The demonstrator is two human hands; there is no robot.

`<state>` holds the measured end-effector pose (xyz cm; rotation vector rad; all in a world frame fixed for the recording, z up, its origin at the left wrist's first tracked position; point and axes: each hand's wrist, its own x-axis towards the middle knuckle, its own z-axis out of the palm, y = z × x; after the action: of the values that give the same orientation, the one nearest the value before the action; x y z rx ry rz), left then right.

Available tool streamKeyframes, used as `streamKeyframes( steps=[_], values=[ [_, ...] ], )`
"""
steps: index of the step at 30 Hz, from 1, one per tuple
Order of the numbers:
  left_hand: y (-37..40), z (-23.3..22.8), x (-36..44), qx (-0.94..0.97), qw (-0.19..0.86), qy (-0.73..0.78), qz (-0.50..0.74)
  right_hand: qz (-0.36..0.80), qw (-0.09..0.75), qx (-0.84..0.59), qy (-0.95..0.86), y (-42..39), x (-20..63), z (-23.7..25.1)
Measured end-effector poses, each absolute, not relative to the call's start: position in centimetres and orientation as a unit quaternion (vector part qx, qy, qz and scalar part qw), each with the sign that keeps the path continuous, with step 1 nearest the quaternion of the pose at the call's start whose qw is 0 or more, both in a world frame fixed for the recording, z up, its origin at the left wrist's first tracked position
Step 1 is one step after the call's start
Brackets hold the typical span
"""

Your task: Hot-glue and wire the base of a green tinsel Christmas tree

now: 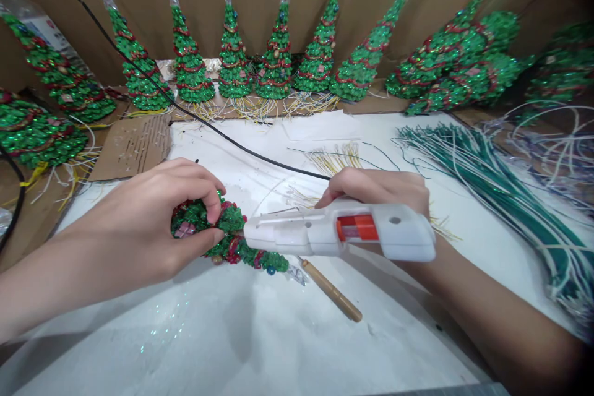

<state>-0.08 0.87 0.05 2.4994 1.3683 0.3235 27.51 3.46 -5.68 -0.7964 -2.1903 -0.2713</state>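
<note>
My left hand (171,216) is closed around a small green Christmas tree (232,241) with red garland, which lies on its side with its clear star tip to the right. Thumb and forefinger pinch its foliage, and the palm hides part of the base. My right hand (375,192) grips a white hot glue gun (297,232) with an orange window. The gun's nozzle points left and meets the tree beside my left thumb; whether it touches is hard to tell. Below the star lies a wooden-handled tool (331,291) on the white work surface (288,346).
Several finished-looking trees (234,55) stand along the cardboard wall. A black cable (208,127) crosses the work area towards the gun. At right lies a bundle of green and white wires (482,185). Short yellow wires (334,158) lie behind my right hand. Cardboard (134,145) sits at left.
</note>
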Motion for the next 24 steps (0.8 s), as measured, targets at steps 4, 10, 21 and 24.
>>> streamKeyframes(
  steps=[4,10,21,24],
  values=[
    [0.98,0.01,-0.09,0.862,0.140,0.475,0.111,-0.114,0.380,-0.313,-0.863,3.32,27.53,-5.28],
    [0.87,0.06,-0.17,0.861,0.142,0.475,0.111,-0.119,0.383,-0.325,-0.857,3.40,27.61,-5.29],
    [0.90,0.00,-0.20,0.865,0.133,0.471,0.113,-0.152,0.400,-0.334,-0.840,3.30,27.46,-5.50],
    [0.87,0.05,-0.19,0.864,0.132,0.473,0.112,-0.147,0.401,-0.347,-0.835,3.28,27.41,-5.53]
  ],
)
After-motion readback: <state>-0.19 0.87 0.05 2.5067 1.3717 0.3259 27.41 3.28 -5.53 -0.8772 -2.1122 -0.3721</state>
